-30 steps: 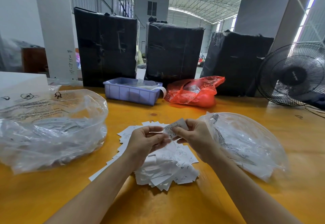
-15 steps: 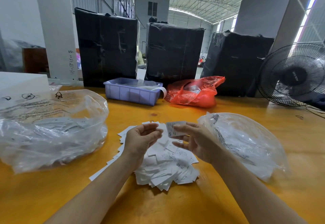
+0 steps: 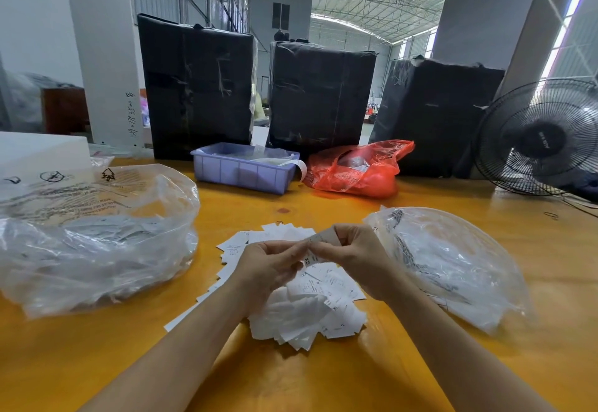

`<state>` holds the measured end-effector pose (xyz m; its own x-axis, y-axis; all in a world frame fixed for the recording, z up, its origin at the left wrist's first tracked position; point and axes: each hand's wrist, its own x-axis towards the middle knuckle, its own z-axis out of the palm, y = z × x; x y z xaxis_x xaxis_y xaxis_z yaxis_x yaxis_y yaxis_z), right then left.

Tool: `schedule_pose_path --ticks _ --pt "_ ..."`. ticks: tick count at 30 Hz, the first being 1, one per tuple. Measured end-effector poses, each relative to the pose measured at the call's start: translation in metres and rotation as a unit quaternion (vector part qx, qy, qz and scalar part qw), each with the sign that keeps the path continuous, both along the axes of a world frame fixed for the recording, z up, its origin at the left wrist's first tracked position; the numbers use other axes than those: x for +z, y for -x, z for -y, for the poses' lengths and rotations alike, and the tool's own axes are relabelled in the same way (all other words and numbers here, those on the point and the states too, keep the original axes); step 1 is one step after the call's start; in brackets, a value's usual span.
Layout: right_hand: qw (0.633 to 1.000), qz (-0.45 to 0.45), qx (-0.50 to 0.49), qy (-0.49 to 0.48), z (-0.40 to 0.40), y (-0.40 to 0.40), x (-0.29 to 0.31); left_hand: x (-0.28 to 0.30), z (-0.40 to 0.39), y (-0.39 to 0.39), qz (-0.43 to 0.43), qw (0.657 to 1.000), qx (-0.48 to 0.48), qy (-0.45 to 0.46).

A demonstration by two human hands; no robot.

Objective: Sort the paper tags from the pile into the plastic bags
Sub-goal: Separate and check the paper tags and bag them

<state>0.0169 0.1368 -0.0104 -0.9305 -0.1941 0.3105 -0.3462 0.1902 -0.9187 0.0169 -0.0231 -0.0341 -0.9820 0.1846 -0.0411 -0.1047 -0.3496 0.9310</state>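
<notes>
Our left hand [image 3: 268, 266] has rejoined our right hand [image 3: 352, 258], both now pinching one paper tag [image 3: 318, 246] just above the pile [image 3: 310, 305], so we are probably reading its size before bagging.

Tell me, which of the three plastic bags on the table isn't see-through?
The red bag at the back, beside the purple tray. The two bags flanking the tag pile, the left bag and the right bag, are clear plastic.
</notes>
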Motion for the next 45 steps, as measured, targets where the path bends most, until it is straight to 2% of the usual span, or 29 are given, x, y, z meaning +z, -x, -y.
schedule_pose_path --ticks 4,9,15,23,28,37,45 --pt "0.994 0.015 -0.068 0.087 -0.0032 0.0044 0.0014 -0.0005 0.0014 0.0021 -0.011 0.998 0.056 0.029" --pt "0.986 0.025 -0.062 0.153 -0.0079 0.0048 0.0033 0.0011 0.0013 0.001 -0.014 0.996 0.066 0.058" --pt "0.995 -0.008 -0.04 0.094 -0.0015 0.003 -0.0002 0.0015 0.0 -0.0007 -0.014 0.997 0.033 0.071" --pt "0.998 -0.024 -0.04 0.048 -0.0012 0.0041 -0.0037 0.0004 0.001 0.0015 -0.001 0.999 0.031 0.037" --pt "0.994 -0.03 -0.063 0.085 -0.0038 0.0036 -0.0003 -0.0008 0.0024 0.0028 0.004 0.999 0.035 0.029" --pt "0.998 0.011 -0.047 0.037 -0.0045 0.0027 -0.0014 0.0003 0.0011 0.0019 0.0 0.999 0.019 0.044" --pt "0.998 0.012 -0.047 0.042 -0.0039 0.0033 -0.0025 -0.0019 0.0016 0.0024 0.006 0.999 0.015 0.046"
